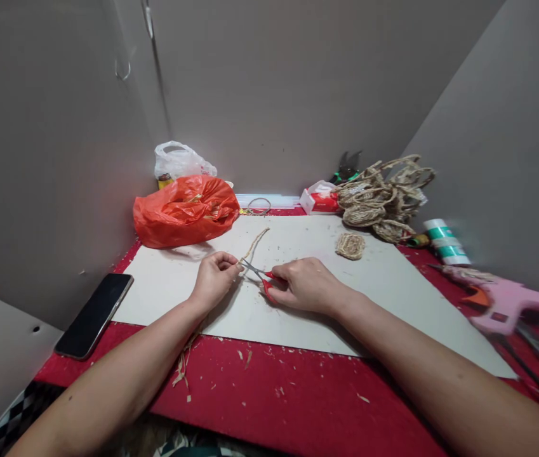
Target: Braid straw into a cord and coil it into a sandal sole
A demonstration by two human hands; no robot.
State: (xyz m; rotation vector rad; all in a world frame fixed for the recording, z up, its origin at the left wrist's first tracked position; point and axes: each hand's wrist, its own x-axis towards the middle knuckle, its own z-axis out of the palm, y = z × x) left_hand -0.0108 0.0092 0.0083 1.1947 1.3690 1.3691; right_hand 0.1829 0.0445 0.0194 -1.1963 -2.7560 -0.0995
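Observation:
Between the fingers of my left hand (216,276) is a thin piece of straw-coloured twine (256,240), its free end sticking up and away to the right. My right hand (305,284) grips the red handles of a pair of scissors (256,270). The scissor blades are parted and reach the twine close to my left fingertips; whether they touch it I cannot tell. Both hands are over a white board (307,241). Frayed strands (182,368) hang below my left wrist onto the red cloth.
A red plastic bag (186,212) stands back left, a phone (94,315) at the left edge. Back right are a big rope bundle (378,197) and a small twine coil (350,246). A pink glue gun (512,301) and a white-green roll (446,241) lie right. Scraps dot the red cloth (298,387).

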